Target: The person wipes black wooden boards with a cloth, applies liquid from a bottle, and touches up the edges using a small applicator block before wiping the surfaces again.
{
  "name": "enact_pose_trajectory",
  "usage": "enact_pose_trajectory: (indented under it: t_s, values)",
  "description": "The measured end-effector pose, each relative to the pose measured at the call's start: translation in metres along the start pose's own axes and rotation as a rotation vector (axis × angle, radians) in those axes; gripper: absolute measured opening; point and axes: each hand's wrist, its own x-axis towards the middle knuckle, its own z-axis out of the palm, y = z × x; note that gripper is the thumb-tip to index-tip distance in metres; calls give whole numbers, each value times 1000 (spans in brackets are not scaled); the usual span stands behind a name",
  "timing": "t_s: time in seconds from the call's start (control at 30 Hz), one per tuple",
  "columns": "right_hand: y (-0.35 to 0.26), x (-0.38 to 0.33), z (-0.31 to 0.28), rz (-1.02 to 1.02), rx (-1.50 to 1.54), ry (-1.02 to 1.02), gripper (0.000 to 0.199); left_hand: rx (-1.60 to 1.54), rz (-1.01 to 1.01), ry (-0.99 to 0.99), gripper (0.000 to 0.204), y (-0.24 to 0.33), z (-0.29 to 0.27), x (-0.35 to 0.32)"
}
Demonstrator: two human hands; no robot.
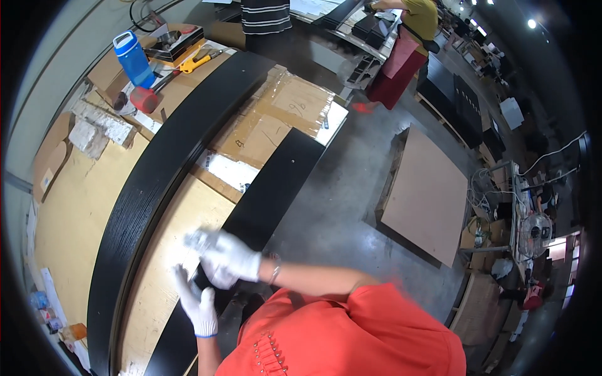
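Observation:
My left hand (199,308), in a white knit glove, is open beside the near black board (276,188), its thumb and fingers apart. Just above it, my right hand (229,258), also gloved in white, reaches across that board from the right. Motion smears its fingers, and a pale greyish patch at their tips cannot be made out. Farther left lies a second long black board (147,169) with a wood-grain face, roughly parallel to the near one. Between the two boards, bare pale wood of the bench (194,207) shows.
A taped cardboard sheet (276,113) lies between the boards' far ends. Behind the left board are a blue bottle (133,59), a red mallet (144,99), a yellow-handled tool (197,61) and white blocks (88,139). A brown-topped stack (426,188) stands right; people work beyond.

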Motion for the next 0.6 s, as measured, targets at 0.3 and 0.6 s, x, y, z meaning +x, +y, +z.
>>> enact_pose_trajectory:
  t_s: [0.3,0.6]
  values:
    - [-38,72,3,-594,-815,357,8,798,291,116,54,45,-100,132]
    - [39,204,136,-701,-1546,-151,34,1480,-32,196,48,-70,-213,188]
